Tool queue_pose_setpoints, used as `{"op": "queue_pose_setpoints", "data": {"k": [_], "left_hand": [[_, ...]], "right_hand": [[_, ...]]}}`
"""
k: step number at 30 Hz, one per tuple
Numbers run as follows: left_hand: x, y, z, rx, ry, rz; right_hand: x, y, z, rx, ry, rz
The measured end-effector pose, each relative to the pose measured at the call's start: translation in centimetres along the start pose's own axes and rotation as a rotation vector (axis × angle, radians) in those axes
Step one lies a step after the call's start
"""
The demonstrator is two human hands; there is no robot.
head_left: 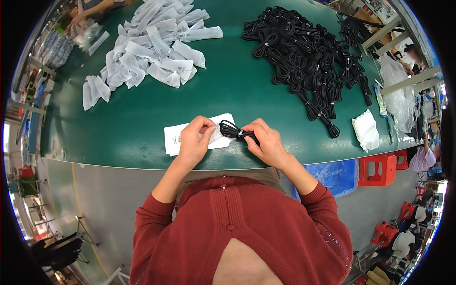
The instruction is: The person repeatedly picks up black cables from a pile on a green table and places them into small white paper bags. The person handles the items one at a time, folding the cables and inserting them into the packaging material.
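A coiled black cable [231, 129], tied round its middle, is gripped by my right hand [267, 141] near the table's front edge. Its looped end points left, towards my left hand [195, 141]. The fingers of that hand pinch the edge of a thin white plastic bag [217, 136], close to the cable loops. Beneath both hands lies a flat stack of white bags [173, 134] with small dark print. Whether the cable tip is inside the bag's mouth is hard to tell.
Bagged cables in frosted sleeves [156, 47] form a heap at the back left. Many bundled black cables [308, 57] are piled at the back right of the green table [228, 80]. A white packet [365, 130] lies right. Another person's hand [76, 23] shows far left.
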State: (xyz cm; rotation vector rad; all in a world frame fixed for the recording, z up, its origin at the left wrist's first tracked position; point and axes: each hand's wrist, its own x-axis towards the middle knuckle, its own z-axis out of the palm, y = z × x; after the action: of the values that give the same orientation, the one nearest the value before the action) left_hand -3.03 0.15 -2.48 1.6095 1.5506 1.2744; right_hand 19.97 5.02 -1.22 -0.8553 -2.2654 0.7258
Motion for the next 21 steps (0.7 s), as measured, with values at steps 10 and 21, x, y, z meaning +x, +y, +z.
{"op": "queue_pose_setpoints", "data": {"k": [10,21], "left_hand": [[0.1,2.1,-1.3,0.138,-0.17,0.304],[0.4,3.9,-2.2,0.184,-0.246,0.491]], "right_hand": [[0.2,-0.1,-0.4,0.627,-0.22,0.543],[-0.6,-0.3,0.6,1.584,-0.301,1.076]]}}
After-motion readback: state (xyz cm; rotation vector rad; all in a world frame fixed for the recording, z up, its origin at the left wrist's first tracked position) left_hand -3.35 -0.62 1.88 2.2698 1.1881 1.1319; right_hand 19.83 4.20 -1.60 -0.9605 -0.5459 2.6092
